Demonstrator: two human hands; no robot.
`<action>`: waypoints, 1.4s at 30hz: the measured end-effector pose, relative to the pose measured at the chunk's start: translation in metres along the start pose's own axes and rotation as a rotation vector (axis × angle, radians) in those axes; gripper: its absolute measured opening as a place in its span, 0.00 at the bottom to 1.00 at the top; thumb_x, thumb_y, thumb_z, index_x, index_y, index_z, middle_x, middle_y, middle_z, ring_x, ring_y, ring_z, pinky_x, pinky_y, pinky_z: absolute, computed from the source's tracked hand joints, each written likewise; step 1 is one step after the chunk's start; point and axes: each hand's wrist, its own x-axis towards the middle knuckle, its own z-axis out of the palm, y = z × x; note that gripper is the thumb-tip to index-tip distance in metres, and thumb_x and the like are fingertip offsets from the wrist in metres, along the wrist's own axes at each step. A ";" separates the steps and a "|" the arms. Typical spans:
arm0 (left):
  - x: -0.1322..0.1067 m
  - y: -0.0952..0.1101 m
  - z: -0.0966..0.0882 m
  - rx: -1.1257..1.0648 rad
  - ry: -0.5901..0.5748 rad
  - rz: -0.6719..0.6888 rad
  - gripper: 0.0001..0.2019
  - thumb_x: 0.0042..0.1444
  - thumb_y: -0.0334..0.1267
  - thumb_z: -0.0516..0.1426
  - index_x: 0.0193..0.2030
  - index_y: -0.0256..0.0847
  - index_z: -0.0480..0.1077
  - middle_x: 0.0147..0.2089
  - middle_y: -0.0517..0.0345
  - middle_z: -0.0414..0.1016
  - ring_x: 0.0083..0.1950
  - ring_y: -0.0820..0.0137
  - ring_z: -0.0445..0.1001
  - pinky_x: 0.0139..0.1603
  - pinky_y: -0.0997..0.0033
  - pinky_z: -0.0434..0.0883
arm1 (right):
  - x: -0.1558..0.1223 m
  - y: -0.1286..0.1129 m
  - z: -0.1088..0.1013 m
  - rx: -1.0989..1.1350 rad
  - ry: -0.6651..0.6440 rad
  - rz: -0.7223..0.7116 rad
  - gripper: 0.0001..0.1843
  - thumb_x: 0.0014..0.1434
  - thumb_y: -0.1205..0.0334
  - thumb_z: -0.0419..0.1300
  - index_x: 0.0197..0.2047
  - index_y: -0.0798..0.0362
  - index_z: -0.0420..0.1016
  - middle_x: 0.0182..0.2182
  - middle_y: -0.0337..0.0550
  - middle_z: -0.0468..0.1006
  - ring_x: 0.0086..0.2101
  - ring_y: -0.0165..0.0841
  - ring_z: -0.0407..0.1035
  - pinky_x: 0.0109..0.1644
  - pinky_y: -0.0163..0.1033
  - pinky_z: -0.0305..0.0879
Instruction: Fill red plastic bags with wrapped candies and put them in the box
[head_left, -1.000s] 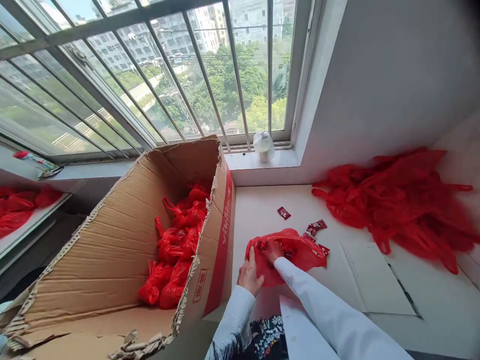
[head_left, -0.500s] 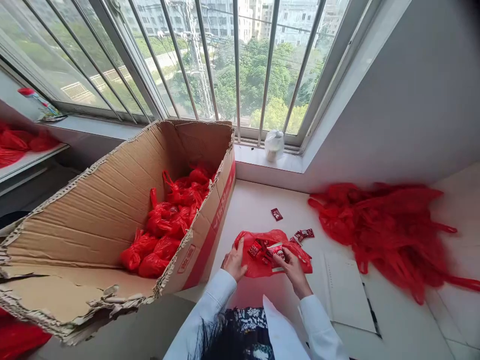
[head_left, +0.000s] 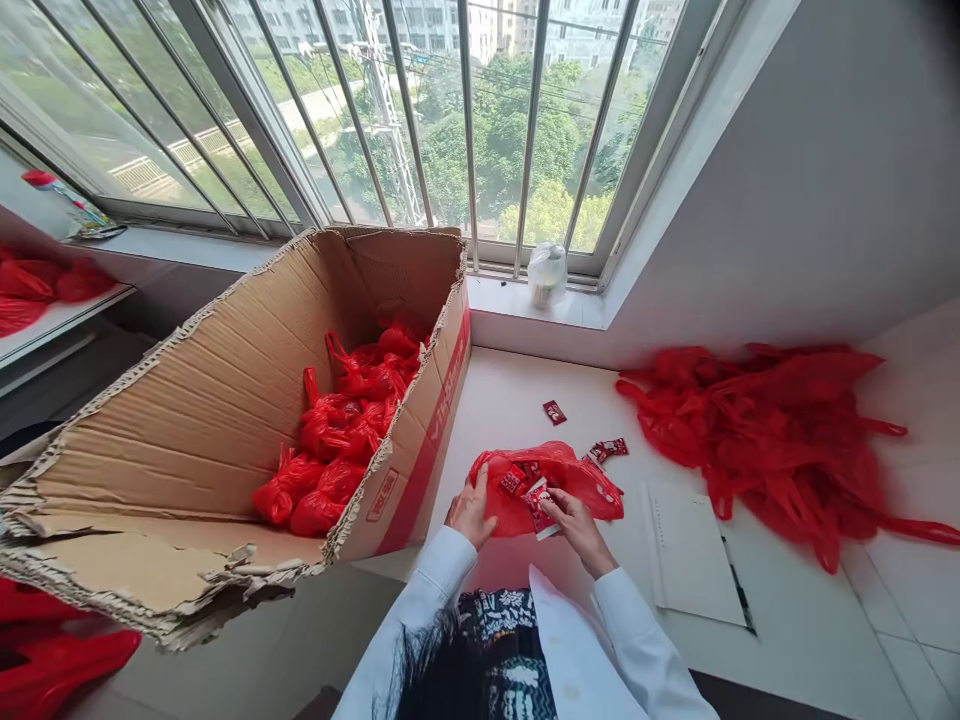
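Observation:
A red plastic bag (head_left: pixel 577 475) lies open on the white table (head_left: pixel 525 400) in front of me. My left hand (head_left: pixel 471 508) pinches its left edge, fingers closed on the plastic. My right hand (head_left: pixel 576 522) holds a small red and white packet (head_left: pixel 538 505) at the bag's mouth. More small red packets (head_left: pixel 516 478) show inside the bag. Loose packets (head_left: pixel 553 411) lie on the table just behind it, with a pair (head_left: pixel 609 449) at the bag's far right.
A big torn cardboard box (head_left: pixel 225 420) stands at the left, holding several tied red bags (head_left: pixel 337 440). A heap of empty red bags (head_left: pixel 772 430) lies at the right. White paper sheets (head_left: pixel 694 555) rest near my right arm. A wrapped bottle (head_left: pixel 547 272) is on the windowsill.
My right hand came out of the bag and now holds a packet at its mouth. The head camera swung down and left.

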 end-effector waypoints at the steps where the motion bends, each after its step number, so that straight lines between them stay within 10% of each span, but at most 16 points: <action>1: 0.001 0.000 0.000 0.003 -0.003 0.001 0.44 0.48 0.28 0.58 0.68 0.32 0.39 0.64 0.36 0.55 0.59 0.53 0.65 0.56 0.62 0.64 | -0.001 -0.004 0.002 0.049 -0.023 0.001 0.29 0.49 0.43 0.59 0.48 0.55 0.70 0.38 0.45 0.75 0.36 0.36 0.69 0.28 0.35 0.68; 15: 0.008 -0.002 0.003 0.021 0.023 0.029 0.42 0.48 0.29 0.57 0.68 0.34 0.39 0.63 0.37 0.58 0.57 0.54 0.67 0.55 0.61 0.65 | -0.019 -0.013 0.006 0.281 -0.150 0.114 0.24 0.44 0.50 0.65 0.43 0.53 0.71 0.33 0.39 0.75 0.29 0.28 0.65 0.29 0.31 0.60; 32: -0.002 -0.001 -0.004 0.040 0.020 0.011 0.43 0.46 0.26 0.55 0.68 0.35 0.38 0.66 0.39 0.53 0.58 0.55 0.66 0.55 0.62 0.65 | -0.029 -0.019 0.007 0.024 -0.196 -0.079 0.23 0.48 0.60 0.61 0.49 0.53 0.70 0.41 0.42 0.77 0.40 0.35 0.69 0.44 0.38 0.63; 42: -0.003 0.006 -0.003 0.019 -0.013 0.009 0.44 0.46 0.27 0.57 0.68 0.35 0.40 0.65 0.39 0.54 0.61 0.55 0.63 0.58 0.62 0.62 | -0.036 -0.028 -0.006 -0.215 -0.155 -0.078 0.24 0.49 0.56 0.60 0.50 0.53 0.72 0.33 0.42 0.78 0.31 0.35 0.69 0.31 0.36 0.63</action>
